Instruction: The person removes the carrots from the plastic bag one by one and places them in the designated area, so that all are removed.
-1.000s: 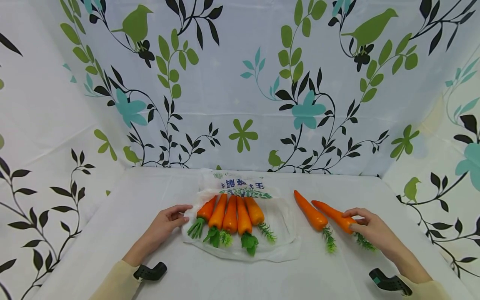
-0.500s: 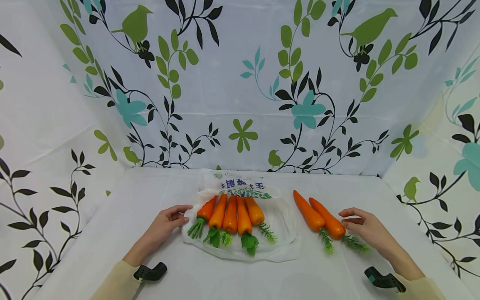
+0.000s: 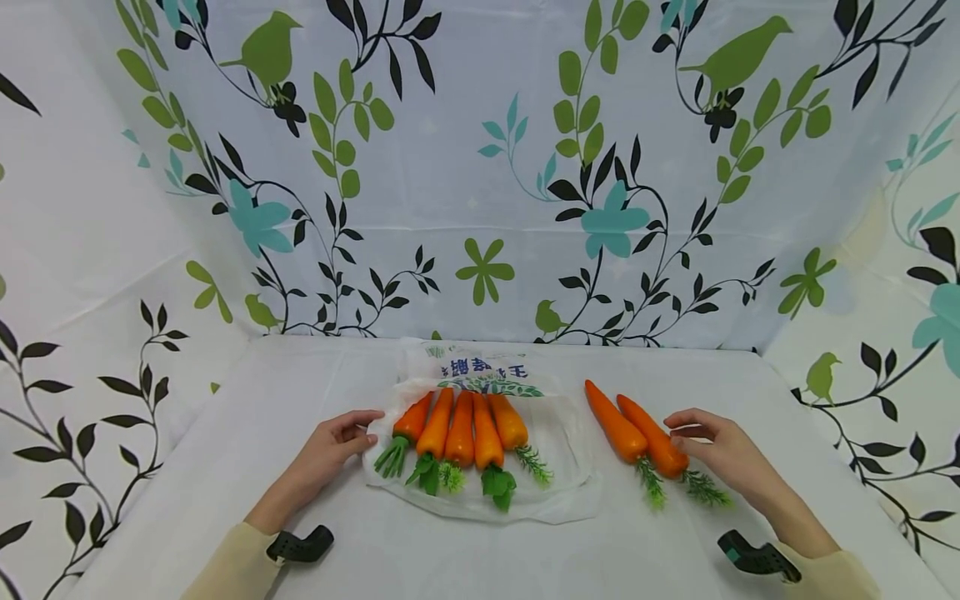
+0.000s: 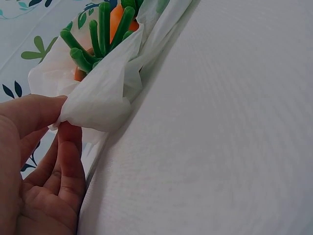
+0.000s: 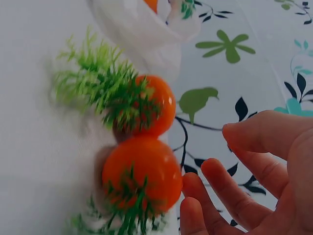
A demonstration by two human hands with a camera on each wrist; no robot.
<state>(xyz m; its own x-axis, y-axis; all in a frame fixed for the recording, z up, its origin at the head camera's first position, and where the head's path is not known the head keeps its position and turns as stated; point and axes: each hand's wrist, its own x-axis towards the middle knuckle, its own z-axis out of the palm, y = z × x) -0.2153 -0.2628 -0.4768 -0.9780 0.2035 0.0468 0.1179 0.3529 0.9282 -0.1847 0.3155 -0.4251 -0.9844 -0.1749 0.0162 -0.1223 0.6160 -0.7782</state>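
My left hand [image 3: 341, 446] pinches the left edge of a thin white plastic bag [image 3: 562, 492] between thumb and fingers; the left wrist view shows the gathered plastic [image 4: 100, 100] at the fingertips. Inside the bag several orange carrots lie side by side, one of them a carrot [image 3: 460, 429] in the middle, green tops facing me. Right of the bag, two more carrots rest on the table, an inner carrot [image 3: 615, 423] and an outer carrot [image 3: 654, 437] close against it. My right hand [image 5: 259, 181] is beside the outer carrot, fingers spread and holding nothing.
A white cloth covers the table [image 3: 510, 558]. Behind it hangs a patterned curtain [image 3: 450, 183] with leaves and birds. A black wrist device [image 3: 300, 544] sits on the left forearm, another device [image 3: 757, 557] on the right.
The right hand has slid the outer carrot left against the inner one and let go of it. It then moved slightly left, closer to that carrot. The left hand has stayed put.
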